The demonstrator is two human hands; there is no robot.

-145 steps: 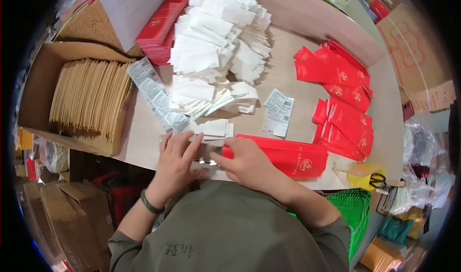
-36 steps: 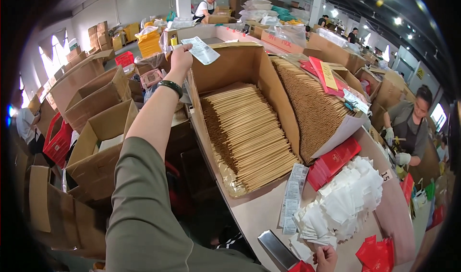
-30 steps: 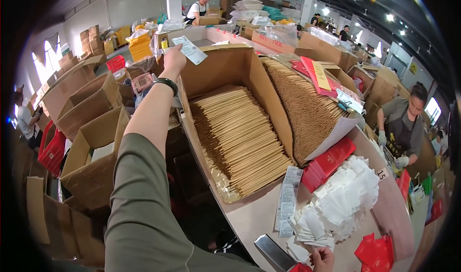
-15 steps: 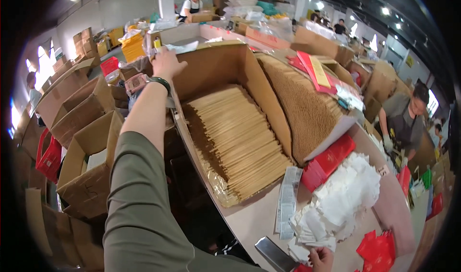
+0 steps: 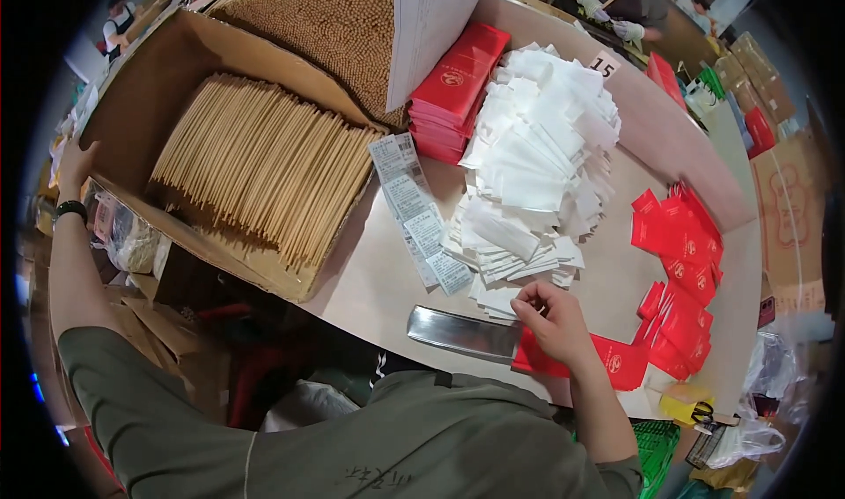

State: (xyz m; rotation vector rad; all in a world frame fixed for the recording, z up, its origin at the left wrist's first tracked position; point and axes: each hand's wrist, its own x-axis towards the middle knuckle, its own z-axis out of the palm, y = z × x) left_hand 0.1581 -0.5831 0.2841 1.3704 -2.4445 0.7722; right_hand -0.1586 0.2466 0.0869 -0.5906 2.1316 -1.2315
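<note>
My left hand (image 5: pixel 76 166) grips the near left wall of a cardboard box (image 5: pixel 123 75), its fingers partly hidden by the wall. Rows of thin wooden sticks, like chopsticks (image 5: pixel 264 165), lie inside. My right hand (image 5: pixel 553 319) is closed with thumb and fingers curled together, and whatever may be between them does not show. It hovers above red paper sleeves (image 5: pixel 620 363) at the table's near edge, next to white paper packets (image 5: pixel 554 147). A shiny metal chute (image 5: pixel 459 332) lies left of that hand, its right end meeting the red sleeves.
More sticks (image 5: pixel 308 33) are stacked behind the box, beside a white sheet (image 5: pixel 431 33). Red sleeves stand in a pile (image 5: pixel 453 85); others spread (image 5: pixel 682 279) at right. Printed strips (image 5: pixel 418 209) lie mid-table. A gloved co-worker (image 5: pixel 612 15) works across. Scissors (image 5: pixel 702 411) sit at the near right corner.
My view has swung down and right toward the table. My left hand has gone from the box's far corner to its near left wall. My right hand now shows fully, fingers still curled.
</note>
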